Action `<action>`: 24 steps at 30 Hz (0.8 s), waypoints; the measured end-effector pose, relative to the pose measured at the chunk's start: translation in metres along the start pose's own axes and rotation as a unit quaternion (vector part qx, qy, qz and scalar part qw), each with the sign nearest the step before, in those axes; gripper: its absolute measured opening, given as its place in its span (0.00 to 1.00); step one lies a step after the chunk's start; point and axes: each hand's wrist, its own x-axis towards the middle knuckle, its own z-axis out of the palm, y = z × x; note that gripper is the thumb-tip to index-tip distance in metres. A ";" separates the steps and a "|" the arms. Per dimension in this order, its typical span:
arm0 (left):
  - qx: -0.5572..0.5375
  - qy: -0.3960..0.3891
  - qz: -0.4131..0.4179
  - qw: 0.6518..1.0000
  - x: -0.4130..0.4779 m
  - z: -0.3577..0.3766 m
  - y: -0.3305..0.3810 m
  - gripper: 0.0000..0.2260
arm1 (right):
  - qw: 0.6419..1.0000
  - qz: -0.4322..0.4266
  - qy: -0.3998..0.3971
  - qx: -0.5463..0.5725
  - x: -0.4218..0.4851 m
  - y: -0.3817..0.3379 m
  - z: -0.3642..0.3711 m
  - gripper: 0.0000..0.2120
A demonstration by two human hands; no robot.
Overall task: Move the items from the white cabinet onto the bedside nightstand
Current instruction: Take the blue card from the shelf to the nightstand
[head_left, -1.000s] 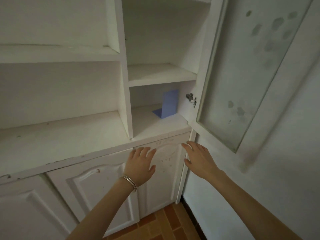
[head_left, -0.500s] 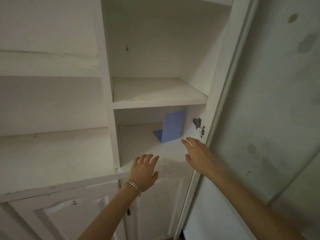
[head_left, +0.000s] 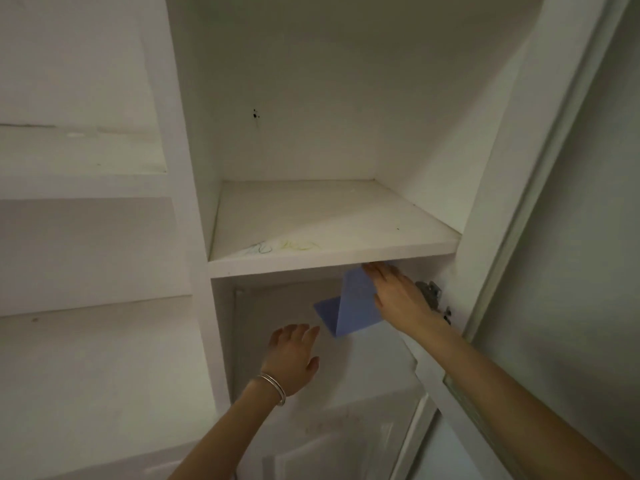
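Bookend (head_left: 353, 306): blue and L-shaped, in the lower right compartment of the cabinet (head_left: 180, 168). Its foot points left, and its upright reaches almost to the shelf (head_left: 332, 266) above.
Right hand (head_left: 398, 299): my fingers (head_left: 375, 270) are stretched out straight and lie against the top right of the upright. They touch it but are not curled round it. My thumb is out of sight.
Left hand (head_left: 294, 358): low in the same compartment, just below and left of the bookend and apart from it. The fingers are spread wide and relaxed, holding nothing.
Bracelet (head_left: 273, 388): a thin silver bangle on my left wrist.
Scribbles (head_left: 287, 245): faint blue and yellow marks near the shelf's front edge.
Door (head_left: 561, 237): swung out on the right, with a pale pane.
Hinge (head_left: 431, 292): metal, just beside my right hand.
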 end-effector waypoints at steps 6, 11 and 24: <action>-0.014 0.018 0.025 0.999 0.023 0.005 -0.019 0.23 | 0.998 0.040 -0.050 -0.026 0.030 0.013 0.005 0.16; -0.005 -0.006 0.024 1.000 0.028 0.012 -0.031 0.24 | 0.994 0.094 -0.051 -0.012 0.036 0.015 0.008 0.07; -0.008 0.035 0.025 0.999 0.001 0.005 -0.033 0.24 | 0.996 0.009 -0.034 0.076 -0.008 0.021 -0.009 0.05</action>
